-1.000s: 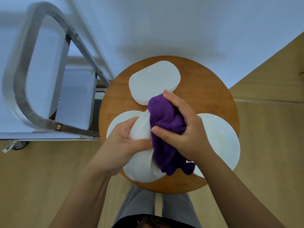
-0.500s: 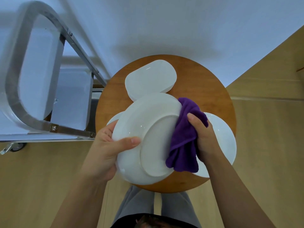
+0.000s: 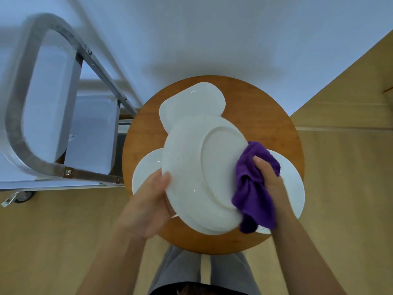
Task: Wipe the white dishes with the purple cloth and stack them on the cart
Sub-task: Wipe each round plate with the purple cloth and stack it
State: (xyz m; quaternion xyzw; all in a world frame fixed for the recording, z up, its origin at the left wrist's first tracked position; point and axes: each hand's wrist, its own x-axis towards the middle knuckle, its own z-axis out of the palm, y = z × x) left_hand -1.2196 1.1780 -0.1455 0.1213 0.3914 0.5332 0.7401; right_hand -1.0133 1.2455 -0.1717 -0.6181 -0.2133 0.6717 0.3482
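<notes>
A large white oval dish is held underside up above the round wooden table. My left hand grips its left rim. At the dish's right edge my right hand grips the bunched purple cloth. Beneath lie three more white dishes: a rounded rectangular one at the back, a round plate at the left and a larger round plate at the right, all partly hidden.
The metal cart with its curved handle and white shelves stands to the left of the table, one caster showing. A white wall runs behind. Wooden floor surrounds the table; my grey trousers show below.
The dish has turned from edge-on to underside up and tilted further. The cloth slid from the dish's middle to its right edge with my right hand.
</notes>
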